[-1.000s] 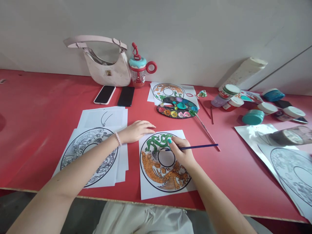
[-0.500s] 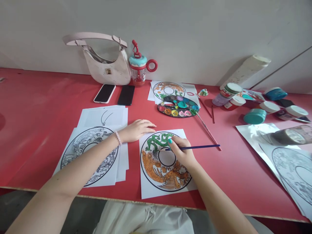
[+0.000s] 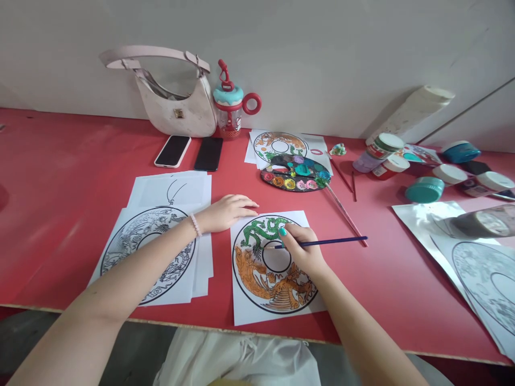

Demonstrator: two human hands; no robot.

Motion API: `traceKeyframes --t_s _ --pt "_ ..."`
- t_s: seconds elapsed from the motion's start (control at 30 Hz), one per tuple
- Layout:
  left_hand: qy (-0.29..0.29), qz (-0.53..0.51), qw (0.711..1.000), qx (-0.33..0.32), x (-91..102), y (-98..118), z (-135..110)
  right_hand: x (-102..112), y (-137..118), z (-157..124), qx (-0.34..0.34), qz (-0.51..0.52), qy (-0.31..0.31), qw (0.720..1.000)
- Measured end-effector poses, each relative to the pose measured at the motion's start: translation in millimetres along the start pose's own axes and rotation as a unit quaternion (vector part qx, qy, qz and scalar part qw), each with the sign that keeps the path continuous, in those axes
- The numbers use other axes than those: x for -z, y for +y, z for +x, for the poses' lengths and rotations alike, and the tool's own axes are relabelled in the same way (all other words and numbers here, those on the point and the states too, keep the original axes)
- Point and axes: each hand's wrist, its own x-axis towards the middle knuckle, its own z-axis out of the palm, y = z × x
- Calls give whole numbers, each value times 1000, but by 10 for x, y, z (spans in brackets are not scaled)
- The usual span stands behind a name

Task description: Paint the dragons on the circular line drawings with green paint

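In front of me lies a sheet of paper (image 3: 251,313) printed with a ring, a green dragon at the top and an orange phoenix below. My right hand (image 3: 303,249) is closed around a blue-handled paintbrush (image 3: 338,241). The brush tip points left, at the upper left of the ring's inner circle; whether it touches the paper I cannot tell. My left hand (image 3: 229,212) lies flat, fingers stretched toward the sheet's top left corner. Under that forearm is a stack of uncoloured printed sheets (image 3: 201,262). Past the sheet sits a paint palette (image 3: 295,174) with many colours.
A second paintbrush (image 3: 348,217) leans from the palette onto the red table (image 3: 362,305). Paint jars (image 3: 424,189) crowd the right side, near more printed sheets (image 3: 483,279). Two phones (image 3: 208,154), a white handbag (image 3: 177,112) and a lidded cup (image 3: 230,112) stand toward the wall.
The view has shifted very slightly. Both hands hold nearly the same places, and the paintbrush stays in my right hand over the sheet.
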Motion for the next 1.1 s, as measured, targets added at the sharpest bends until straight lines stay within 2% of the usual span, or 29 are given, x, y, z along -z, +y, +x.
traceKeyframes --t_s 0.47,1.1 --pt "-3 -1 1000 4 11 8 6 2 -51 7 4 -3 -17 1000" --pt "6 -4 1000 -10 8 -2 1 -10 -61 8 43 -5 -5 999"
